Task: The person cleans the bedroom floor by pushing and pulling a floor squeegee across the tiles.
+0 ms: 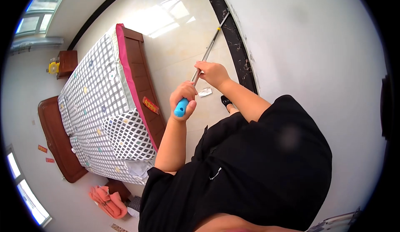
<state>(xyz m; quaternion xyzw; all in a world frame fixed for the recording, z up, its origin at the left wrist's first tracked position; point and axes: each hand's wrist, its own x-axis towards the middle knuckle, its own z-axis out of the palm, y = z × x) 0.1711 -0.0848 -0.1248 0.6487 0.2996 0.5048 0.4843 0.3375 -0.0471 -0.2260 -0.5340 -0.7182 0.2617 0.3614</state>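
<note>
A long-handled floor tool (208, 48) reaches away from me across the tiles, with a metal pole, a light-blue grip (181, 108) and a yellow joint (218, 28). Its thin head (224, 18) lies against the black skirting; I cannot tell whether it is a mop or a squeegee. My left hand (183, 99) wraps round the pole's upper end at the blue grip. Further down, my right hand (213, 74) closes round the bare metal. Below the hands, a small white packet or paper (205, 92) lies on the floor.
To the left stands a wooden bed (135, 53) with a checked cover (93, 78), a pillow (129, 136) and a red packet (151, 105) near its edge. A white wall (291, 36) with black marble skirting (239, 48) runs along the right. A bedside cabinet (68, 62) stands beyond the bed.
</note>
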